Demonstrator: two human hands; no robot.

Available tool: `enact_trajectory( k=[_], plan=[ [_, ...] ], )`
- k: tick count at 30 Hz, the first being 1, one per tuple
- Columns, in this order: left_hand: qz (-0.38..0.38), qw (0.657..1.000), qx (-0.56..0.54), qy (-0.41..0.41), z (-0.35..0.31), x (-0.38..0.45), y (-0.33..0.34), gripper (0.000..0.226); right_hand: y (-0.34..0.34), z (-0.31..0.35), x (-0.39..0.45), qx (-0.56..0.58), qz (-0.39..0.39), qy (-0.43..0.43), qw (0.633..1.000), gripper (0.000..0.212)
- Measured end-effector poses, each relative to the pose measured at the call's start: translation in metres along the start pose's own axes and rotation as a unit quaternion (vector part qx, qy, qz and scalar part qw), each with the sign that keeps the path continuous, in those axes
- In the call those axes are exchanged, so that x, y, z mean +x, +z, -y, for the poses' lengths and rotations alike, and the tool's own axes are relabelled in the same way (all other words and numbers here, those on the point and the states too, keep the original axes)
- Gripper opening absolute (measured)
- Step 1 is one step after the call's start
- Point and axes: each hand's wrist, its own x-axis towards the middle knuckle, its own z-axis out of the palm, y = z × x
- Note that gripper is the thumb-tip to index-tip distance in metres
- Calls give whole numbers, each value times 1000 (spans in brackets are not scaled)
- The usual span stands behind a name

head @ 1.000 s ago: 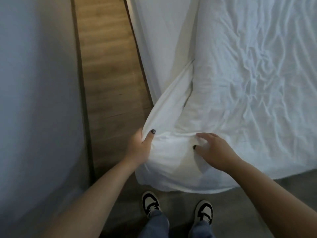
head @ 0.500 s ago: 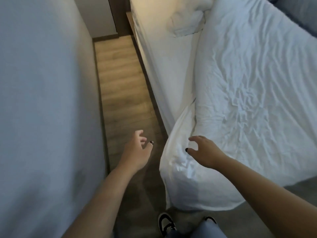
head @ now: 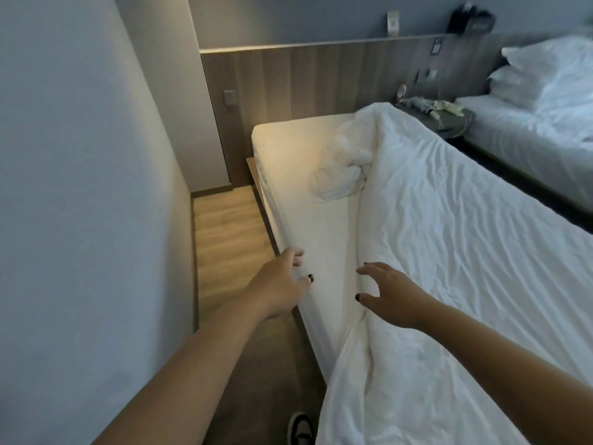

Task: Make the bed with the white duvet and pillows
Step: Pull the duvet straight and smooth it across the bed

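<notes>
Hands reach forward with nothing held: we see the left hand with loosely spread fingers at the mattress edge, and the right hand with relaxed, splayed fingers over the near left edge of the white duvet. The duvet covers the right part of the bed and drapes over its near corner, bunched at the far end. We find pillows only on the far right bed.

duvet white | floor light wood | wall grey
</notes>
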Motion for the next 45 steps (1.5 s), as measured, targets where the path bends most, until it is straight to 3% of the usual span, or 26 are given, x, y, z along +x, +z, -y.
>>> enact_trajectory(
  k=[7, 14, 18, 24, 31, 37, 41, 45],
  plan=[
    [6, 1000, 10, 8, -12, 118, -74, 52, -65, 7, 126, -5, -3, 45, 999, 58],
    [2, 1000, 22, -21, 35, 231, -153, 49, -81, 55, 265, 43, -1, 56, 998, 59],
    [56, 996, 63, -17, 63, 301, -176, 53, -61, 75, 338, 64, 19, 78, 995, 62],
    [115, 979, 156, 69, 93, 438, -223, 55, -45, 76, 452, 64, 19, 159, 985, 67],
    [198, 957, 182, 109, 98, 566, -251, 56, -62, 41, 551, 157, -17, 294, 943, 66],
    [242, 941, 188, 143, 95, 708, -224, 58, -55, -30, 659, 343, -112, 411, 837, 62],
    [280, 938, 165, 117, 98, 800, -184, 58, -32, -90, 730, 463, -166, 479, 727, 22],
    [326, 928, 150, 102, 105, 869, -149, 59, -20, -122, 777, 556, -211, 551, 586, 45]
  ],
)
